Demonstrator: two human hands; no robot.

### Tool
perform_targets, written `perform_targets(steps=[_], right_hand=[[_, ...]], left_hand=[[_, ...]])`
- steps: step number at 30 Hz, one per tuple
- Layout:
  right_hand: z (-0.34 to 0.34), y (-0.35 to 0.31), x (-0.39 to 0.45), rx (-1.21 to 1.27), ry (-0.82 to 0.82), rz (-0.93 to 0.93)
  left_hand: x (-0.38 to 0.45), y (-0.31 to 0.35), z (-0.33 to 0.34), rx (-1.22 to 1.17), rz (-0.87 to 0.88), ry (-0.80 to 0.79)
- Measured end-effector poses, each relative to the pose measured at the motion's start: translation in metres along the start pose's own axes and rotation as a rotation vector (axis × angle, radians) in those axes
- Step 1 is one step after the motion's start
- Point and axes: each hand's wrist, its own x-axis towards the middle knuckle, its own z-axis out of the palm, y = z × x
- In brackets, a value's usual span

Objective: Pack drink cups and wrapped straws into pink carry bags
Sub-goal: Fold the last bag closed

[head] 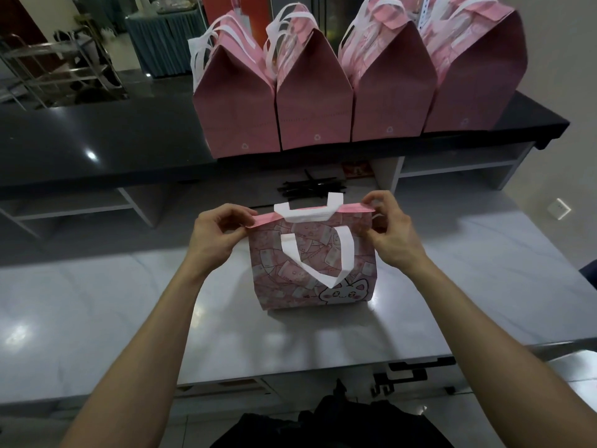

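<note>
We had both hands on the top edge of the pink carry bag (313, 263), one at each end. Our left hand (217, 232) pinched the left corner of the folded rim between thumb and curled fingers, and our right hand (392, 232) pinched the right corner the same way. We judged that holding it at the two ends kept the rim taut and level, so the mouth could be pressed shut or folded over evenly; whether cups were already inside we could not tell, since the mouth was closed to our view.

The bag stood upright on the pale marble counter (97, 302), its cat-printed face toward us. One white handle (315, 258) hung down over that face, and the other handle (308, 208) stood up behind the rim, clear of our grip.

Just behind the bag, at the back of the counter, lay a loose pile of dark wrapped straws (310, 186), near enough to reach while packing. Farther behind the bag and higher, on a dark shelf (97, 140), four finished bags (355, 92) stood side by side, touching, tops gathered and handles up. We took these for packed ones set out of the working space, which suggested the job was well along.
</note>
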Motion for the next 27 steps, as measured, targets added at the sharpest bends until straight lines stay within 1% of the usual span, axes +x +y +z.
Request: perform_targets(steps=[6, 9, 12, 15, 17, 19, 23, 27], right_hand=[[-0.003, 0.001, -0.001, -0.071, -0.003, -0.035], [-0.009, -0.004, 0.001, -0.11, -0.008, -0.051], [-0.015, -0.01, 0.009, -0.231, 0.012, -0.083], [-0.02, -0.012, 0.017, -0.407, -0.075, -0.15], [-0.023, -0.014, 0.019, -0.549, -0.095, -0.223], [-0.023, -0.016, 0.019, -0.621, -0.103, -0.293], [-0.023, -0.021, 0.017, -0.645, -0.155, -0.395], [-0.026, -0.017, 0.017, -0.615, -0.119, -0.442]], left_hand=[[0.0, 0.003, -0.009, 0.152, 0.116, -0.101], [0.001, 0.008, -0.008, 0.215, 0.117, -0.078], [0.008, 0.013, -0.001, 0.337, 0.12, -0.074], [0.016, 0.018, 0.002, 0.519, 0.166, -0.151], [0.018, 0.019, 0.003, 0.621, 0.232, -0.17], [0.017, 0.017, 0.006, 0.653, 0.287, -0.153], [0.016, 0.007, 0.008, 0.645, 0.36, -0.101], [0.014, 0.001, 0.007, 0.652, 0.422, -0.063]])
